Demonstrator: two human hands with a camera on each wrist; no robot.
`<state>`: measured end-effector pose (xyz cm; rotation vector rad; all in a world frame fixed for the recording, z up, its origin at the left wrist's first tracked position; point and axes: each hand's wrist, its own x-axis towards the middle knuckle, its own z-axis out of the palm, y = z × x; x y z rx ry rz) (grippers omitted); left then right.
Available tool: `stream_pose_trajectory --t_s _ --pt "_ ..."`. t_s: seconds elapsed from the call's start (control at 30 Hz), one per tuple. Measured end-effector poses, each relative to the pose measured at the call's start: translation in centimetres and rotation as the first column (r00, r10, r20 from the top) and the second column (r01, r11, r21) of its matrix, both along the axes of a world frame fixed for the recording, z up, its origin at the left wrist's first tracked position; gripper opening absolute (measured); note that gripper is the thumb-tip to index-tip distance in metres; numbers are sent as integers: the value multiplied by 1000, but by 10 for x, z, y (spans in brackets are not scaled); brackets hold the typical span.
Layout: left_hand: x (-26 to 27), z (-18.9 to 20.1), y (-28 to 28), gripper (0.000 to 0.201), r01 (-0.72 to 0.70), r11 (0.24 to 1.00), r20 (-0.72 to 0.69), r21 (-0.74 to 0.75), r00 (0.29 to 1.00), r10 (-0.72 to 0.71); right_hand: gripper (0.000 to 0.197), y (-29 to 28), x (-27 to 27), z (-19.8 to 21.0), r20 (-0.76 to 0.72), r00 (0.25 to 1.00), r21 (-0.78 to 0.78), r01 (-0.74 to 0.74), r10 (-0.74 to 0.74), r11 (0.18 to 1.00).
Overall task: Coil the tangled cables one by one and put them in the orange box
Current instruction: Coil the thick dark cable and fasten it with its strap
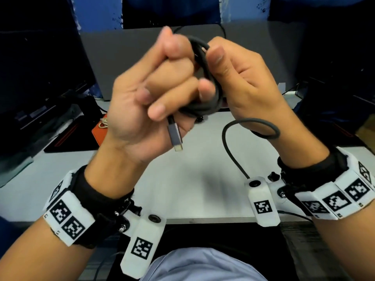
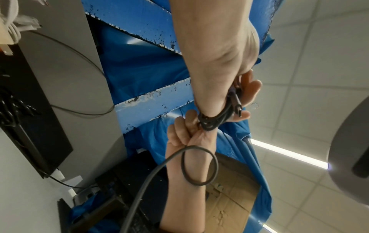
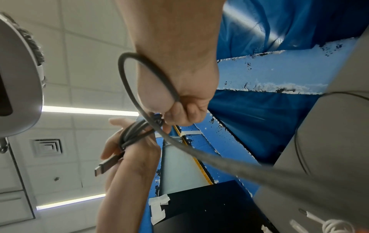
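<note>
I hold a dark grey cable coil (image 1: 205, 94) up over the white table (image 1: 192, 175) with both hands. My left hand (image 1: 162, 92) has its fingers curled round the coil, and the metal USB plug (image 1: 176, 136) hangs below its palm. My right hand (image 1: 215, 57) pinches the coil's upper turns between thumb and fingers. The loose tail (image 1: 251, 128) loops round my right wrist and drops toward the table. In the wrist views the coil (image 2: 211, 123) (image 3: 135, 134) sits between both hands, with the plug (image 3: 103, 167) pointing down. The orange box (image 1: 97, 132) shows only partly behind my left hand.
A grey laptop (image 1: 132, 57) stands at the back of the table and a black monitor (image 1: 40, 67) at the left. A beige cord (image 1: 103, 122) lies in the orange box. A white cable (image 3: 331, 225) lies by the laptop. A cardboard box (image 2: 229, 197) stands beyond the table.
</note>
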<state>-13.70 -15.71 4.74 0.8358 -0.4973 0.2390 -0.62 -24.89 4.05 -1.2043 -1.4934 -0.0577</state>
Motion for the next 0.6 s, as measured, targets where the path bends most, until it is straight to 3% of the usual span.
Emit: stream_pose_trajectory --t_s 0.1,0.17,0.3,0.37,0.4,0.47,0.5,0.57,0.6 --pt "-7 12 10 41 -265 959 -5 -103 964 266 22 1 9 0 -126 988 -147 -110 92 983" --pt "-9 16 21 48 -447 881 -15 -155 893 450 10 0 15 -3 -78 992 -325 -121 101 938" --pt "-10 15 39 35 -527 810 39 -257 832 554 27 3 9 -19 139 970 -711 -42 198 702" --pt "-4 10 41 42 -584 789 112 -190 785 609 38 6 -3 -26 171 948 -804 -23 268 594" --pt "-1 8 39 42 -711 699 154 -73 684 713 41 8 -8 -29 190 939 -825 -6 287 566" --pt "5 3 35 36 -915 328 353 235 394 849 37 8 -14 -29 219 922 -841 11 321 540" --pt "7 0 34 35 -918 136 466 372 312 828 31 7 -16 -27 217 916 -846 5 337 533" --pt "11 -6 35 31 -811 -144 607 567 293 739 19 1 -16 -21 210 909 -845 -16 359 535" --pt "10 -8 35 28 -730 -232 628 643 330 705 15 -3 -16 -17 199 908 -845 -31 368 534"
